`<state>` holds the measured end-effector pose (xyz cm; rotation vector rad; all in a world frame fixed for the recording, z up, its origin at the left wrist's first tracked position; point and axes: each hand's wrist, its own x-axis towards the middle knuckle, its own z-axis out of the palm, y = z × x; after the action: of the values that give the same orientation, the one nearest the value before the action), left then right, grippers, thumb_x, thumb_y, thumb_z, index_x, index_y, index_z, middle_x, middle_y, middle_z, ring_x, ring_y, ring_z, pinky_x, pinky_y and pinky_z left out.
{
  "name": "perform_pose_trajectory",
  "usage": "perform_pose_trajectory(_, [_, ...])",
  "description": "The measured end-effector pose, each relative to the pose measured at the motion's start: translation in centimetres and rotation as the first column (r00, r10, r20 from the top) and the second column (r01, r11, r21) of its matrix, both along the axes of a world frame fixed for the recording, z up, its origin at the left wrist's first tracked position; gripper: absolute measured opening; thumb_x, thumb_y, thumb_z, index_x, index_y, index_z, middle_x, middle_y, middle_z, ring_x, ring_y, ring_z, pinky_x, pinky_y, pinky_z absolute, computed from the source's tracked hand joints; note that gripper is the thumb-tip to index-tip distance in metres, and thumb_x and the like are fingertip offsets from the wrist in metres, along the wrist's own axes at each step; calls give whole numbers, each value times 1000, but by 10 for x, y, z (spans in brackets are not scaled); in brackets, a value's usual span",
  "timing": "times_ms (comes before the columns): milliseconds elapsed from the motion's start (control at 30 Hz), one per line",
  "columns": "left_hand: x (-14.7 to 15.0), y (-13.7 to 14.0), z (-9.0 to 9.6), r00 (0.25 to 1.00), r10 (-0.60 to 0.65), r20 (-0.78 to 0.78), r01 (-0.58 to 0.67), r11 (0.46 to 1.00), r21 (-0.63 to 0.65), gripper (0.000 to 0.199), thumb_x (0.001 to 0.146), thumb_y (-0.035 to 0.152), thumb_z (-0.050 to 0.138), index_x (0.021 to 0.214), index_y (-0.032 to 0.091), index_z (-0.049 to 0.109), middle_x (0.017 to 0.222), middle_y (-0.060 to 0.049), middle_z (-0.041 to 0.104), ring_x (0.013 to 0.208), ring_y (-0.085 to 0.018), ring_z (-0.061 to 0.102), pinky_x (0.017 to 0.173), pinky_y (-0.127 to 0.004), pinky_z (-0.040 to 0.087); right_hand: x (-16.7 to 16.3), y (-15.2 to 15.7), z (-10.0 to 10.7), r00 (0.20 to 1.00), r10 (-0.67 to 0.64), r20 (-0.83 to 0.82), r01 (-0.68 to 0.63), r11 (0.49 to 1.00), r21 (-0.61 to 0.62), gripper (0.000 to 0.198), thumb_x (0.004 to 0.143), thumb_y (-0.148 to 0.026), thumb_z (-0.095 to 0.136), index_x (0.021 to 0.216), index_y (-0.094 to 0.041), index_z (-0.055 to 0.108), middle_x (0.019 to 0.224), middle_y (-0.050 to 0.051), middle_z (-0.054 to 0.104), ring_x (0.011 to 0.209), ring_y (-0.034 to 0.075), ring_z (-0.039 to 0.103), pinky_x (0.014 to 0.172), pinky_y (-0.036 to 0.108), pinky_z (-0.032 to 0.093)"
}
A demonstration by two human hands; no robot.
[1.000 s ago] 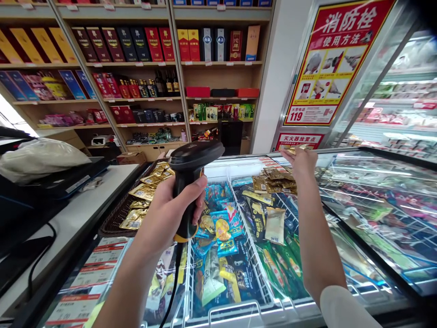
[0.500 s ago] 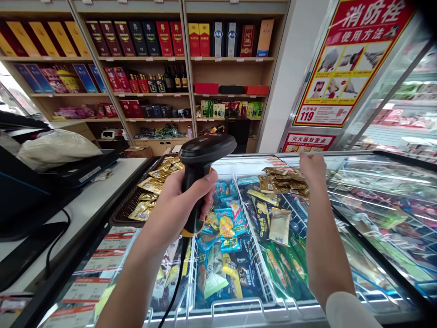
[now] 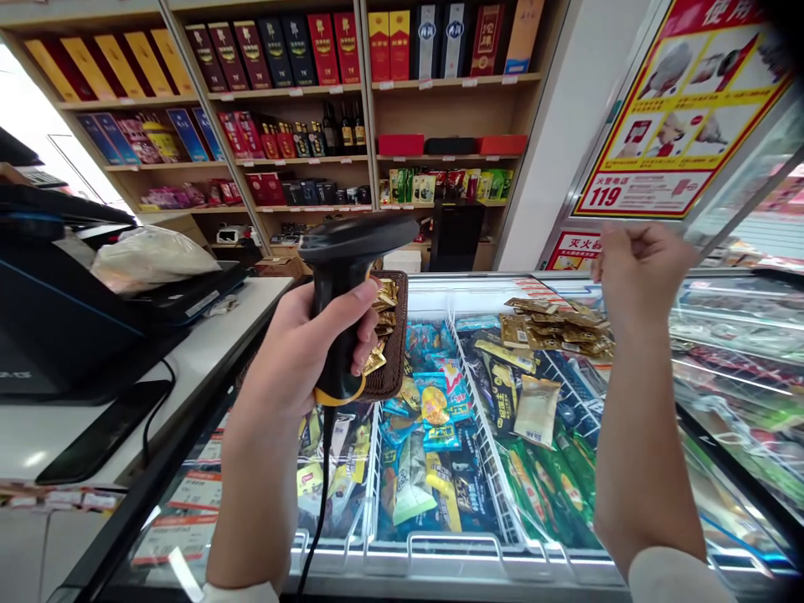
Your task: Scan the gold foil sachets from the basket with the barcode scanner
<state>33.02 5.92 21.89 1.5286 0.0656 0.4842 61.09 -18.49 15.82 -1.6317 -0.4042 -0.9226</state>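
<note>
Your L hand [image 3: 276, 360] is closed around the handle of the black scanner [image 3: 358, 237]: thumb across the near side, fingertips showing at the handle's R side. The scanner is approx. upright, w/ its head above this hand. Its cable [image 3: 325, 494] hangs down below the same hand.

Your R hand [image 3: 646, 268] is raised in the air, well apart from the L one, w/ fingers bent toward the palm. If it pinches smth., I cannot tell, b/c the fingertips are partly hidden.

The gold pkts [image 3: 546, 327] lie in a loose pile below your R hand and to its L, not touched by it. Similar gold sachets [image 3: 388, 295] are in the brown basket [image 3: 395, 360], just beyond your L hand, which covers part of it. Btw. the two hands, lower down, are blue pkts [image 3: 436, 410] in the freezer [image 3: 430, 295]; a pale pkt [image 3: 537, 410] is nearer to R.

As for the step, I judge that L holds the scanner ready and R is occupied around the gold pile; no pkt is seen held up to the scanner. A next move w/ R would call for lifting one pkt by its edge, w/o pushing the pile; w/ L, for a steady wrist and a free cable.
</note>
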Motion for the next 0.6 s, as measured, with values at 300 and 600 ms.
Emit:
perform_pose_trajectory(300, [-8, 9, 4, 998, 34, 48, -34, 999, 0, 23, 87, 35, 65, 80, 16, 54, 62, 3, 50, 48, -7, 45, 41, -19, 35, -106, 141, -6, 741, 495, -454, -670, 499, -549, 29, 92, -42, 54, 89, -19, 71, 84, 6, 71, 74, 18, 65, 67, 29, 47])
perform_pose_trajectory(600, [-20, 21, 7, 985, 131, 111, -129, 991, -29, 19, 85, 34, 67, 82, 18, 59, 59, 4, 51, 44, -7, 46, 38, -18, 34, -136, 264, -116, 915, 145, -375, -394, 139, -908, 69, 79, -60, 69, 118, -4, 59, 109, 26, 66, 104, 36, 62, 101, 54, 29])
